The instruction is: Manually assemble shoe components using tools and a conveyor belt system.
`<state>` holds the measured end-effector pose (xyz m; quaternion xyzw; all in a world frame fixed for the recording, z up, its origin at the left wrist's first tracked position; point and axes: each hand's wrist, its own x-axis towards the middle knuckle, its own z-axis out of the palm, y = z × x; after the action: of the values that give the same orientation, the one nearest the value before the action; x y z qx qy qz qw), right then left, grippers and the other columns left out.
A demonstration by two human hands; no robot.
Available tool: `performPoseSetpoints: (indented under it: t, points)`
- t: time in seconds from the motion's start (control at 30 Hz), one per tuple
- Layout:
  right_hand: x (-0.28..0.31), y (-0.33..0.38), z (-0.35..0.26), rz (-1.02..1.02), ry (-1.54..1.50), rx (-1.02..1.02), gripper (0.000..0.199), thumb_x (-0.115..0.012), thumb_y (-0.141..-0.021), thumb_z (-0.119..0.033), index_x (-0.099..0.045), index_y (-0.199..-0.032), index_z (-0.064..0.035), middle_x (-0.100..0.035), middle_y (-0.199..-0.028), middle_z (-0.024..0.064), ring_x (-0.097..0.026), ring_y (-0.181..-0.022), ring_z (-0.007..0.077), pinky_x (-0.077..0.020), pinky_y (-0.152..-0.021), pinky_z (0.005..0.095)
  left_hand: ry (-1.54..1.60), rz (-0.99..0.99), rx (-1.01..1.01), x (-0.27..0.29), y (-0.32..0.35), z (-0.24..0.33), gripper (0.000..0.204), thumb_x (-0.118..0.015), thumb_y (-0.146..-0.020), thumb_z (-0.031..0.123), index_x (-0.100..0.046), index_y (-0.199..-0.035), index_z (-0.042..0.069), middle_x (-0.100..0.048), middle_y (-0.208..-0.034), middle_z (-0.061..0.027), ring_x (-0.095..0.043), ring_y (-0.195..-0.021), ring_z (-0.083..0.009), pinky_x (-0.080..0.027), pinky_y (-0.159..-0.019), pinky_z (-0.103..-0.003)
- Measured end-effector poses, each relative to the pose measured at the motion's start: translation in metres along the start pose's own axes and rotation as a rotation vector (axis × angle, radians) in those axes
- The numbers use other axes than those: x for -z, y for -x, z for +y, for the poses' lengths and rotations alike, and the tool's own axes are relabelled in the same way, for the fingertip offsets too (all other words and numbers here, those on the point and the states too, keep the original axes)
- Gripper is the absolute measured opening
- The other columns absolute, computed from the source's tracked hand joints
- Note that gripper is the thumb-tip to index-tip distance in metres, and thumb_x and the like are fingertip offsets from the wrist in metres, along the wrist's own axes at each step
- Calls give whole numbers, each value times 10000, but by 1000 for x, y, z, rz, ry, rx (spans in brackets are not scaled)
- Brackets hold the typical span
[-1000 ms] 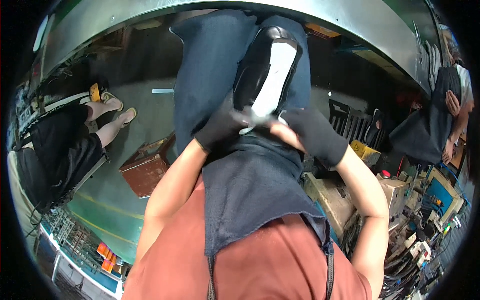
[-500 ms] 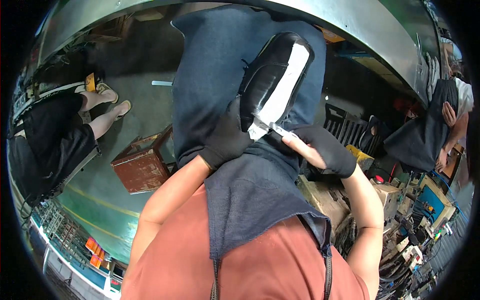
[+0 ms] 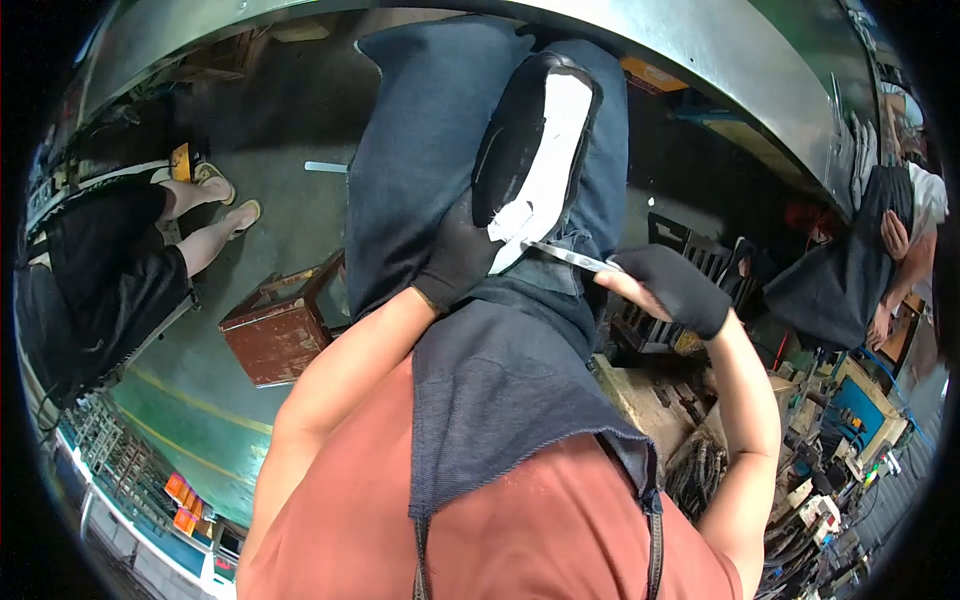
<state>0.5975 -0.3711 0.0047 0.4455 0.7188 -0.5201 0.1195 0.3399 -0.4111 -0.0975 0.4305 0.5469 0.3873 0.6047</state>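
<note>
One black shoe [image 3: 505,155], white strip [image 3: 562,125] facing up, lying on blue denim [image 3: 420,130]. Gloved left hand [image 3: 452,252] clamped on shoe's near end, fingertips partly hidden. Gloved right hand [image 3: 675,285], right of shoe, pinches one silver tool [image 3: 570,257], tip at strip; contact unclear. Left of shoe: one brown stool [image 3: 278,345], two sandaled feet [image 3: 218,187]. Writing too small to read.

- A factory-like workshop
- Machinery [image 3: 820,512] and tangled cables [image 3: 698,482] crowd the right side
- A long metal tabletop [image 3: 700,48] runs ahead
- Yellow lines [image 3: 195,400] mark the green floor [image 3: 190,428]
</note>
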Motion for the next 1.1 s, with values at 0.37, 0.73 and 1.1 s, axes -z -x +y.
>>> performPoseSetpoints:
  t: [0.37, 0.73, 1.1]
  points:
    - [-15, -30, -11, 159, 75, 31, 441, -582, -954, -440, -657, -877, -11, -618, -777, 221, -609, -708, 394, -468, -645, 429, 15, -347, 98, 22, 15, 7, 578, -688, -917, 273, -428, -1364, 15, -577, -1258, -128, -527, -1178, -179, -428, -1014, -325]
    - [-18, -9, -107, 243, 296, 427, 429, -587, -946, -445, -646, -811, -43, -635, -757, 150, -656, -677, 329, -508, -592, 405, 263, -99, 189, 3, 18, -20, 653, -664, -890, 171, -328, -1421, -4, -596, -1237, -171, -608, -1089, -235, -511, -886, -317]
    - [-40, -28, -68, 346, 226, 701, 454, -576, -948, -484, -610, -806, -54, -594, -744, 129, -622, -588, 285, -506, -577, 397, -360, -264, -263, 17, 15, -11, 944, -824, -777, 354, -252, -1399, -67, -536, -1257, -253, -562, -1166, -335, -461, -991, -402]
